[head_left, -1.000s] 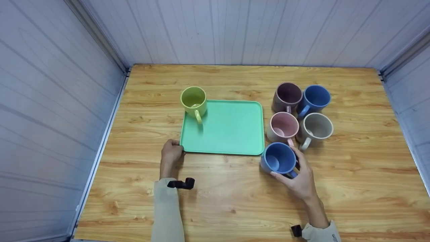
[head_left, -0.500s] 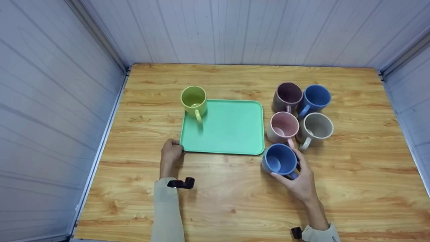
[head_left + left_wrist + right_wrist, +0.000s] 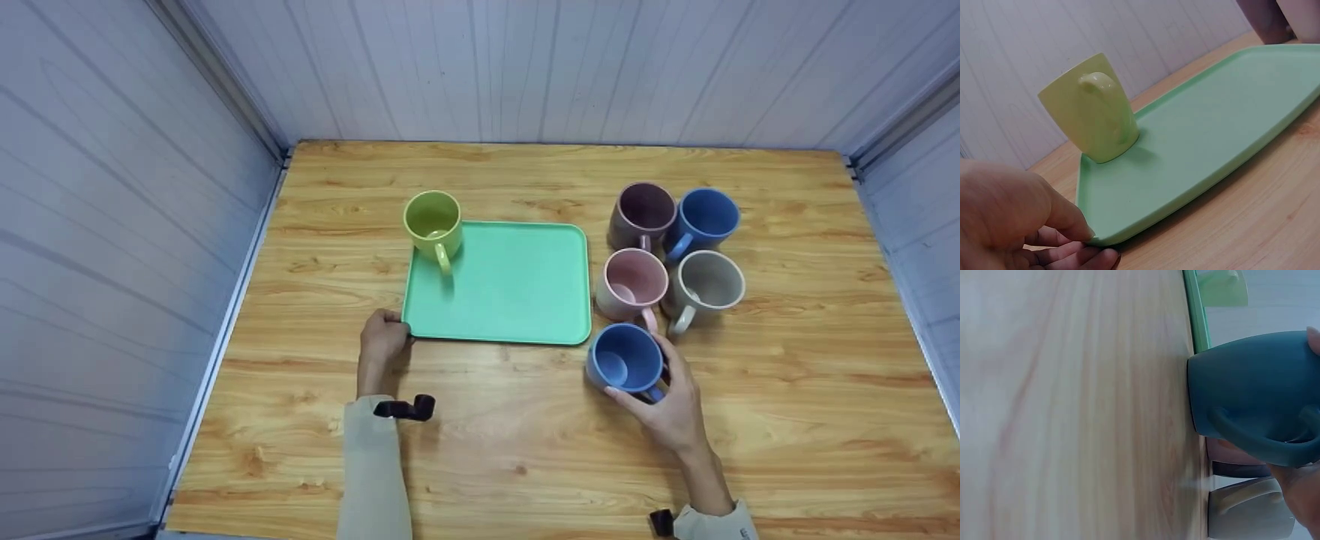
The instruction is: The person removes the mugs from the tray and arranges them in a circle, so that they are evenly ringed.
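My left hand (image 3: 382, 341) pinches the near left corner of a green tray (image 3: 517, 285), thumb on the rim and fingers underneath, as the left wrist view shows. On the tray's far left corner stands a yellow-green mug (image 3: 1095, 112), upright, its handle toward me. With thumb and fingers spread around its sides, my right hand (image 3: 675, 409) grips a blue mug (image 3: 625, 358) just off the tray's near right corner. The mug is upright, and its handle (image 3: 1264, 441) sits between thumb and fingers.
Behind the held mug, a pink mug (image 3: 634, 285), a grey-white mug (image 3: 705, 283), a purple mug (image 3: 643, 214) and a second blue mug (image 3: 703, 219) stand close together right of the tray. Pale panels (image 3: 510, 67) wall the wooden table (image 3: 480, 450) at the back and sides.
The held blue mug has shifted slightly toward me and right, away from the tray's corner, with my right hand still around it. My left hand and the tray have stayed put.
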The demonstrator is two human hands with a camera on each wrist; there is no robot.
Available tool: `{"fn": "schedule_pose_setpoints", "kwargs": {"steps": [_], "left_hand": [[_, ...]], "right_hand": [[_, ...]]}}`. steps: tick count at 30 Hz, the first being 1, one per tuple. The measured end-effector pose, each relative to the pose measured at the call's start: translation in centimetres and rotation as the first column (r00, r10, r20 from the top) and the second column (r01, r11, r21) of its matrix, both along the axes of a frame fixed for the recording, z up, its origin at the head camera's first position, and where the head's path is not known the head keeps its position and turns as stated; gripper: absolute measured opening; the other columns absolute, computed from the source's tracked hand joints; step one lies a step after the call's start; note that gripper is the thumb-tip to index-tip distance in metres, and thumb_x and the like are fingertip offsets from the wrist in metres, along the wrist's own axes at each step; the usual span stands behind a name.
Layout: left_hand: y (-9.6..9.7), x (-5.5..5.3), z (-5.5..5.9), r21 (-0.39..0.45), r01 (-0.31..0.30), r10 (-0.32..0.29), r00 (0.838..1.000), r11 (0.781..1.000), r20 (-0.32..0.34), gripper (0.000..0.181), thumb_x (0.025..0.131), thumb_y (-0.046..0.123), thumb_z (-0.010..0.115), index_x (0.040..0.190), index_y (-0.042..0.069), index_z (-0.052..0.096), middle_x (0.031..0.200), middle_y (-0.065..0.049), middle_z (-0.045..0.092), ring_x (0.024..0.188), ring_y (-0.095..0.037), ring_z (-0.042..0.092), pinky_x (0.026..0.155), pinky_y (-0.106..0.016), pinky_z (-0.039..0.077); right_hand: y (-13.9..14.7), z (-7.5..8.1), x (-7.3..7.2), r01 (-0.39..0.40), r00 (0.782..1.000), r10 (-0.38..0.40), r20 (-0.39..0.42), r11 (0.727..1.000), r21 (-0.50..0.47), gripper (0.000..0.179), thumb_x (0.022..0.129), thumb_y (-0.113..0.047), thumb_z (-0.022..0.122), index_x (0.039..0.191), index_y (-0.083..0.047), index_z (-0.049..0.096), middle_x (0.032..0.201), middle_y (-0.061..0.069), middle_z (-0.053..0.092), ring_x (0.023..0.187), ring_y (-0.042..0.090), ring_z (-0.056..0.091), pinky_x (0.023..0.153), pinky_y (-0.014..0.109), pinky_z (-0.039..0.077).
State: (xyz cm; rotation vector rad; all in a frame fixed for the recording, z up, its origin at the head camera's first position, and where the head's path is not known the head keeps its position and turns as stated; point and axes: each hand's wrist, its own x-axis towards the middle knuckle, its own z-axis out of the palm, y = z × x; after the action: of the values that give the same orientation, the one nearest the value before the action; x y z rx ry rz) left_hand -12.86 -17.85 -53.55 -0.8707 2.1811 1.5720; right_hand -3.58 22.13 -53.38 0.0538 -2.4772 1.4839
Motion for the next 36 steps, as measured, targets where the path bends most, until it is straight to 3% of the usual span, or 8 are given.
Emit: {"fn": "schedule_pose_setpoints", "kwargs": {"steps": [14,36], "left_hand": [[0.0,-0.1,0.1,-0.038,0.01,-0.01,1.0,0.999,0.008,0.032,0.089,0.003,0.045,0.12,-0.001,0.049,0.116,-0.016,0.052,0.1,-0.026,0.054,0.083,-0.033,0.046],[0.1,0.0,0.2,-0.029,-0.016,0.016,1.0,0.999,0.011,0.027,0.088,0.002,0.045,0.115,0.001,0.049,0.116,-0.015,0.053,0.102,-0.027,0.052,0.085,-0.036,0.045]], "right_hand": [[0.2,0.4,0.0,-0.01,0.996,0.008,0.084,1.0,0.024,0.094,0.062,-0.019,0.09,0.142,-0.012,0.041,0.136,0.007,0.048,0.12,0.016,0.048,0.09,0.009,0.041],[0.3,1.1,0.2,-0.059,0.996,0.05,0.08,0.992,0.115,0.101,0.061,-0.023,0.091,0.145,-0.008,0.035,0.137,0.011,0.04,0.121,0.016,0.042,0.094,0.004,0.035]]}}
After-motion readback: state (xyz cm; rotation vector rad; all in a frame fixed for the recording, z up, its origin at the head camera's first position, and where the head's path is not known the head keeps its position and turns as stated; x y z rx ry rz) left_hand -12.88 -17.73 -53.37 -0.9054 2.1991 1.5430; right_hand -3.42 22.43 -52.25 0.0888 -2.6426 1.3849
